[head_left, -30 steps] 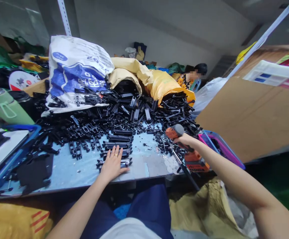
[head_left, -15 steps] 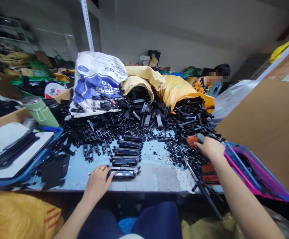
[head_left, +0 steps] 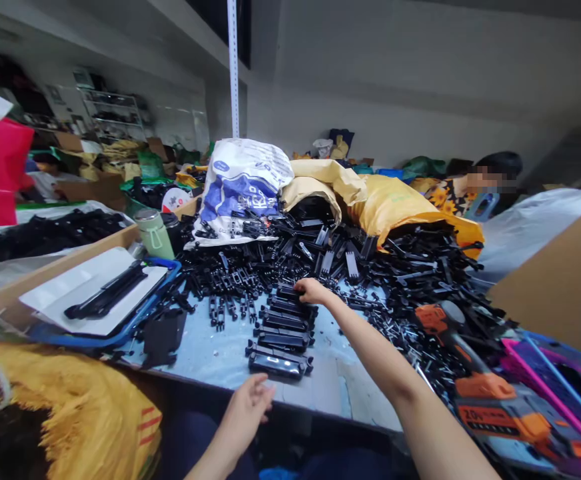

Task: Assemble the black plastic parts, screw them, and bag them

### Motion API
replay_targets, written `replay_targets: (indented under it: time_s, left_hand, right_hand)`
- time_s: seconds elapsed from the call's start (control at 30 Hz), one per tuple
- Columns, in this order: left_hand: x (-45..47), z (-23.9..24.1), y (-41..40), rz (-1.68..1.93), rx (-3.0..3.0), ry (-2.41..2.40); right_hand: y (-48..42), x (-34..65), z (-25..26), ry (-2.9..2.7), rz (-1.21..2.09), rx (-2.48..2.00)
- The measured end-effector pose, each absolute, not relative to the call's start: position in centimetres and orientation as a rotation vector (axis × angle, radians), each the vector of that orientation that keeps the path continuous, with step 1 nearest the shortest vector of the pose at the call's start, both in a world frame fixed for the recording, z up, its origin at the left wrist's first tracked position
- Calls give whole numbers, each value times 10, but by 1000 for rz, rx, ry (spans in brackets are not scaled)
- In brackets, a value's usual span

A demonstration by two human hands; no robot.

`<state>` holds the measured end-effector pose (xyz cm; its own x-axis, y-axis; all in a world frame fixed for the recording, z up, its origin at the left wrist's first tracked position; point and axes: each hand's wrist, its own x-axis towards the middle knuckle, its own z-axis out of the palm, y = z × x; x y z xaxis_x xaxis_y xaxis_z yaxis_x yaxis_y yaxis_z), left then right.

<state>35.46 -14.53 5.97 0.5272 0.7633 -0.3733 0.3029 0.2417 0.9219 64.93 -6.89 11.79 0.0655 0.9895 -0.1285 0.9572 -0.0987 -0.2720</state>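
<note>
A row of several long black plastic assemblies (head_left: 283,340) lies across the light blue tabletop in front of me. At the row's far end, my right hand (head_left: 313,291) has its fingers closed round the right end of the farthest black plastic assembly (head_left: 287,292). My left hand (head_left: 248,413) is by the table's front edge, just below the nearest assembly (head_left: 278,365), with loosely bent fingers apart and nothing in them. An orange and black cordless screwdriver (head_left: 475,373) rests at the right, beside my right forearm.
Loose black parts (head_left: 240,267) and screws (head_left: 395,327) are heaped behind and right of the row. Sacks (head_left: 250,180) stand at the back. A blue tray (head_left: 170,270) and green flask (head_left: 153,233) are left; a pink basket (head_left: 530,373) is right. A co-worker (head_left: 450,193) sits beyond.
My right hand has let go of the cordless screwdriver and moved left to the far assembly. My left hand has come off the nearest assembly, back toward me. The view has swung left.
</note>
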Motion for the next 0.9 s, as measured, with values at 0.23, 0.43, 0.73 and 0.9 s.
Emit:
replay_targets:
  time_s: [0.23, 0.43, 0.73, 0.9]
  left_hand:
    - [379, 68, -153, 268, 507, 895]
    - [388, 63, -151, 263, 444, 901]
    - [398, 69, -146, 389, 309, 924]
    - [408, 82, -150, 688, 312, 875]
  right_hand:
    - [-69, 639, 109, -2037, 821, -2167]
    - [-76, 624, 88, -1934, 867, -2171]
    - [-78, 624, 91, -1789, 1134, -2060]
    - [-98, 603, 86, -1676, 1367, -1910]
